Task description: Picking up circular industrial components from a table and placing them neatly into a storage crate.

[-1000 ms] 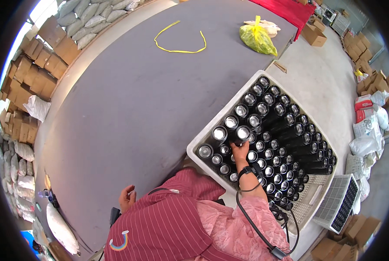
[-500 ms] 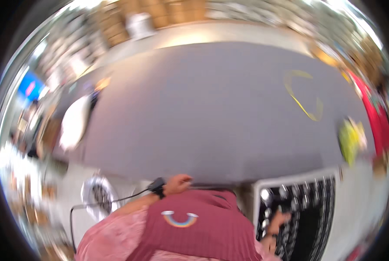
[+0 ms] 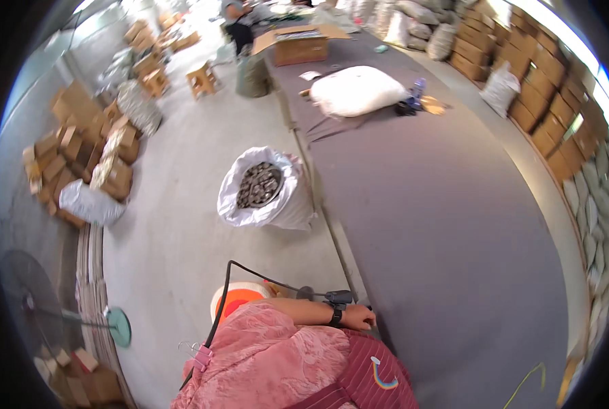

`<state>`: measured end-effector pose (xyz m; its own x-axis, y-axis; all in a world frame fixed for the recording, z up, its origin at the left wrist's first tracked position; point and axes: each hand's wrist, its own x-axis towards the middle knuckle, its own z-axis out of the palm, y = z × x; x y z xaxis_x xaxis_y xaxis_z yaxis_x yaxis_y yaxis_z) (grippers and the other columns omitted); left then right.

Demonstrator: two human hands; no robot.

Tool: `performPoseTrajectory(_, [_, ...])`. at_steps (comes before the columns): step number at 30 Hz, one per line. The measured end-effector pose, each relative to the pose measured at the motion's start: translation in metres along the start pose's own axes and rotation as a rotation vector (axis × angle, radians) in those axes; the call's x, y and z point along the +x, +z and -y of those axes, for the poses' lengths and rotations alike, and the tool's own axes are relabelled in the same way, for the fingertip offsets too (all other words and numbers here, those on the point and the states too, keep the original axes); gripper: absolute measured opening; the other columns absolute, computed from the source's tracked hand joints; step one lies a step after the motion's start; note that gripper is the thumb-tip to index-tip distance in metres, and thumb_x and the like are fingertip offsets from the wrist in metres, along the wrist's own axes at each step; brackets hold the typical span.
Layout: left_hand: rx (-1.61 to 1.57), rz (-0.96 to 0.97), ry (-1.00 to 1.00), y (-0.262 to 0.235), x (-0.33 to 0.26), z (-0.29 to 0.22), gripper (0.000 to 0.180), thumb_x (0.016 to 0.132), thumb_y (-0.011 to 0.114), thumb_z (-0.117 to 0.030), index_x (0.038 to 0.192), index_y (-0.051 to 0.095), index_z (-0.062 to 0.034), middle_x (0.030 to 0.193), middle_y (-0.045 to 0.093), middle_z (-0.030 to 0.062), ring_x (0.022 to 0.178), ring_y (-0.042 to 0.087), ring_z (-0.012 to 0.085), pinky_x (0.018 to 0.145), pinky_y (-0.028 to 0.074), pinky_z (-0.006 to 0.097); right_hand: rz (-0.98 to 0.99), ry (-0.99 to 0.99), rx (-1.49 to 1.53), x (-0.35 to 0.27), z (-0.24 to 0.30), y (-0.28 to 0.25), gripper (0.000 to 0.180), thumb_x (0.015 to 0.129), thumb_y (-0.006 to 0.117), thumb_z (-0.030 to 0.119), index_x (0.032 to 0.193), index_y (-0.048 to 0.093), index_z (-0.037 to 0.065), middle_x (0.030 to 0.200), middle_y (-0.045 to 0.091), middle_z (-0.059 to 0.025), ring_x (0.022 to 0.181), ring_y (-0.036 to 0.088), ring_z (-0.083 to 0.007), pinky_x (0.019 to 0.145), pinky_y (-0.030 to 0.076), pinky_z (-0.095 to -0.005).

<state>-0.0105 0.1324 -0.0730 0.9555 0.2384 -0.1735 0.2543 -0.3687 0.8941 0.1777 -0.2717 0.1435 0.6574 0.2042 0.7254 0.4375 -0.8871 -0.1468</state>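
Note:
My left hand (image 3: 359,317) rests at the near edge of the long grey-covered table (image 3: 441,225), its fingers curled in, and nothing shows in them. On that wrist sits a black band with a small dark device (image 3: 338,297), from which a black cable (image 3: 227,286) loops back to a pink clip on my shoulder. My right hand is out of view. Beyond my left arm, beside the table, stands an open white sack (image 3: 294,204) filled with small dark brownish pieces (image 3: 259,185).
A stuffed white sack (image 3: 355,91) and an open carton (image 3: 301,49) lie farther along the table. An orange and white round stool (image 3: 240,297) is by my arm. A standing fan (image 3: 28,300) and piled cartons (image 3: 80,143) line the left side. A person (image 3: 236,24) stands far off.
My view has swung to the left along the table. The black tray of shiny round pieces and my right hand have left the picture; my left hand stays by the table edge.

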Motion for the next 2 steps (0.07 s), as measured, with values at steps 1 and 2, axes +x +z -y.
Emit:
performPoseTrajectory(1, [0.03,-0.03,-0.022,-0.012,-0.01,0.014,0.032,0.081,0.066,-0.026,0.103,0.065,-0.0033,0.097,0.07,0.0145,0.091,0.067,0.0284,0.079,0.051,0.042,0.072,-0.072,0.129,0.006,0.021,0.021,0.067,0.092,0.049,0.06,0.122,0.056,0.001,0.125,0.054,-0.0203,0.111,0.052,-0.0418,0.094,0.04,-0.0553])
performPoseTrajectory(2, [0.057,-0.058,-0.048,-0.024,-0.024,0.031,0.034,0.08,0.066,-0.028,0.104,0.065,-0.0034,0.098,0.07,0.0153,0.093,0.068,0.0285,0.08,0.051,0.044,0.121,-0.133,0.244,0.008,0.042,0.045,0.069,0.09,0.05,0.064,0.124,0.057,0.004,0.123,0.055,-0.0198,0.114,0.051,-0.0412,0.097,0.039,-0.055])
